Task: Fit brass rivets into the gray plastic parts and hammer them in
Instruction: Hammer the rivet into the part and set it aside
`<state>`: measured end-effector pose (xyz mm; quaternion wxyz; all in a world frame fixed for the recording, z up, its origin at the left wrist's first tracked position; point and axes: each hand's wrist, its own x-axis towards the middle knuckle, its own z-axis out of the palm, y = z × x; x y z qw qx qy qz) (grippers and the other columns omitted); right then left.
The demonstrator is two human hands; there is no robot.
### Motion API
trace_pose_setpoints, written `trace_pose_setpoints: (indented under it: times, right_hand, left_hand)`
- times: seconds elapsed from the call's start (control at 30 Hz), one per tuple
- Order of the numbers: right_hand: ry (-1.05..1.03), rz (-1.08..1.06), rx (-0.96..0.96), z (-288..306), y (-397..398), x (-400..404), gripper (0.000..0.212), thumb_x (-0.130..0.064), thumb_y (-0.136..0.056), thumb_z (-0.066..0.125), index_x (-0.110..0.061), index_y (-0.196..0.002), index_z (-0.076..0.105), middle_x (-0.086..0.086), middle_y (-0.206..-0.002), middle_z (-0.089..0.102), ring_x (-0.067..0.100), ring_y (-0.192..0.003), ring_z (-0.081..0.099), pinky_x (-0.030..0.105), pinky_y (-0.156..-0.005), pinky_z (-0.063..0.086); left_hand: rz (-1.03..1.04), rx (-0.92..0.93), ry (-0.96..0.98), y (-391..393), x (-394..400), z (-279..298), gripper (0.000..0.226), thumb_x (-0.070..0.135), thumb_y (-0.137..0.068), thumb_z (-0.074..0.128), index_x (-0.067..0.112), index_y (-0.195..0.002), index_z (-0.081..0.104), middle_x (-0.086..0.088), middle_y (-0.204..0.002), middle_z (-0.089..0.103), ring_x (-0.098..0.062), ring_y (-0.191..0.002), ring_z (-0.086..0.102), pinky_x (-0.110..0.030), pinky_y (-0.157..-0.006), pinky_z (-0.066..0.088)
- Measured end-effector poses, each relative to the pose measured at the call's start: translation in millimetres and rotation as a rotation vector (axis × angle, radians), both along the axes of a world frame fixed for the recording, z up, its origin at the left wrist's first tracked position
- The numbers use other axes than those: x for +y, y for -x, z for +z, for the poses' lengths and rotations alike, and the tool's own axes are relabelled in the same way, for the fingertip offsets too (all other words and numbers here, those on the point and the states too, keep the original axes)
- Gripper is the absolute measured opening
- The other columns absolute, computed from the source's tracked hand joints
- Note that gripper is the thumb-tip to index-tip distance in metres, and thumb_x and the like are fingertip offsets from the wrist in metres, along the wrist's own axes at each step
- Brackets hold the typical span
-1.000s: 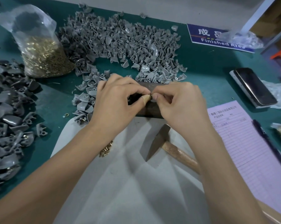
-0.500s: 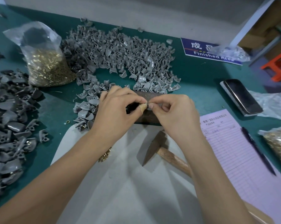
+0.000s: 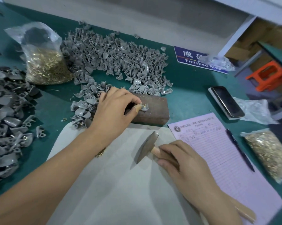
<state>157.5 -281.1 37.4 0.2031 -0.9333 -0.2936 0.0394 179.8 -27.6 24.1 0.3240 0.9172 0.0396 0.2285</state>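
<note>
My left hand (image 3: 115, 109) pinches a small gray plastic part (image 3: 144, 108) with a brass rivet in it, holding it on top of a rusty brown metal block (image 3: 154, 111). My right hand (image 3: 184, 161) grips the wooden handle of a hammer (image 3: 146, 146) just behind its steel head, low over a white sheet (image 3: 117, 184). A big heap of gray plastic parts (image 3: 117, 62) lies behind the block. A clear bag of brass rivets (image 3: 44, 62) stands at the back left. A few loose rivets (image 3: 101, 153) peek out under my left forearm.
A darker pile of parts (image 3: 5, 119) fills the left edge. A pink form (image 3: 218, 153) with a pen (image 3: 240, 150), a phone (image 3: 226, 101) and a second rivet bag (image 3: 270, 153) lie on the right. A blue "Finished Area" sign (image 3: 200, 60) lies at the back.
My right hand left the part and dropped back to grip the hammer handle. My left hand set the part with its rivet down on the block.
</note>
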Motion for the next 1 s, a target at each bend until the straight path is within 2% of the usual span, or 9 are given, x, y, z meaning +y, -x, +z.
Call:
trace_pose_setpoints:
  times: [0.13, 0.2, 0.33, 0.5, 0.6, 0.7, 0.8, 0.93, 1.0]
  right_hand:
    - [-0.056, -0.037, -0.047, 17, -11, 1, 0.020, -0.036, -0.097, 0.062, -0.036, -0.117, 0.061, -0.019, -0.108, 0.056, 0.007, -0.097, 0.059, 0.042, -0.077, 0.054]
    - [-0.159, -0.078, -0.023, 27, -18, 4, 0.016, -0.043, -0.101, 0.051, -0.042, -0.117, 0.055, -0.021, -0.105, 0.058, 0.005, -0.091, 0.060, 0.042, -0.077, 0.053]
    - [-0.146, -0.113, -0.038, 38, -33, 18, 0.024, -0.054, -0.102, 0.033, -0.047, -0.117, 0.050, -0.027, -0.094, 0.062, 0.004, -0.081, 0.059, 0.039, -0.068, 0.049]
    - [-0.290, -0.190, 0.030, 46, -56, 49, 0.021, -0.055, -0.104, 0.043, -0.040, -0.103, 0.057, -0.010, -0.066, 0.059, 0.015, -0.065, 0.056, 0.042, -0.065, 0.048]
    - [-0.157, -0.196, -0.039, 53, -64, 64, 0.028, -0.059, -0.104, 0.036, -0.039, -0.112, 0.055, -0.008, -0.082, 0.065, 0.024, -0.082, 0.060, 0.045, -0.075, 0.052]
    - [-0.139, -0.226, -0.163, 59, -67, 71, 0.031, -0.058, -0.105, 0.034, -0.038, -0.116, 0.055, -0.009, -0.094, 0.068, 0.027, -0.090, 0.060, 0.045, -0.075, 0.051]
    - [-0.183, -0.253, -0.210, 55, -59, 74, 0.031, -0.054, -0.106, 0.035, -0.036, -0.118, 0.057, -0.006, -0.091, 0.069, 0.029, -0.085, 0.059, 0.044, -0.069, 0.049]
    - [-0.038, -0.237, -0.144, 47, -55, 73, 0.029, -0.055, -0.107, 0.032, -0.036, -0.111, 0.054, -0.001, -0.088, 0.066, 0.037, -0.085, 0.058, 0.045, -0.067, 0.049]
    - [-0.121, -0.271, -0.165, 47, -54, 72, 0.030, -0.056, -0.106, 0.033, -0.038, -0.115, 0.055, -0.003, -0.086, 0.067, 0.034, -0.083, 0.059, 0.044, -0.066, 0.050]
  left_hand:
    - [-0.016, -0.005, -0.005, 2, -1, -1, 0.007, 0.037, -0.096, 0.064, 0.033, -0.099, 0.069, 0.017, -0.104, 0.059, -0.010, -0.110, 0.044, -0.032, -0.097, 0.027]
    - [-0.016, -0.011, 0.000, 1, 0, -2, 0.007, 0.036, -0.095, 0.065, 0.032, -0.099, 0.069, 0.016, -0.104, 0.059, -0.011, -0.109, 0.044, -0.030, -0.095, 0.026]
    - [-0.022, -0.029, 0.028, 0, 1, -2, 0.008, 0.034, -0.095, 0.068, 0.029, -0.099, 0.072, 0.015, -0.102, 0.061, -0.012, -0.108, 0.045, -0.029, -0.095, 0.026]
    - [-0.012, -0.065, -0.024, 0, 4, -2, 0.011, 0.036, -0.093, 0.071, 0.028, -0.098, 0.076, 0.014, -0.098, 0.063, -0.013, -0.106, 0.047, -0.031, -0.091, 0.027]
    - [-0.008, -0.069, -0.084, 0, 6, 1, 0.012, 0.037, -0.093, 0.071, 0.029, -0.099, 0.077, 0.013, -0.097, 0.063, -0.016, -0.106, 0.048, -0.031, -0.088, 0.024]
    - [-0.012, -0.096, -0.129, 1, 5, 4, 0.012, 0.032, -0.093, 0.071, 0.025, -0.100, 0.079, 0.009, -0.096, 0.065, -0.019, -0.105, 0.051, -0.030, -0.085, 0.022]
    - [-0.014, -0.116, -0.181, 3, 5, 5, 0.011, 0.030, -0.093, 0.071, 0.025, -0.099, 0.079, 0.008, -0.093, 0.065, -0.019, -0.102, 0.052, -0.028, -0.083, 0.019]
    - [0.027, -0.088, -0.188, 2, 4, 4, 0.011, 0.034, -0.092, 0.073, 0.029, -0.099, 0.079, 0.012, -0.091, 0.063, -0.017, -0.101, 0.050, -0.029, -0.082, 0.018]
    - [0.015, -0.089, -0.171, 1, 4, 3, 0.011, 0.036, -0.092, 0.073, 0.030, -0.099, 0.079, 0.012, -0.090, 0.063, -0.016, -0.100, 0.050, -0.029, -0.082, 0.018]
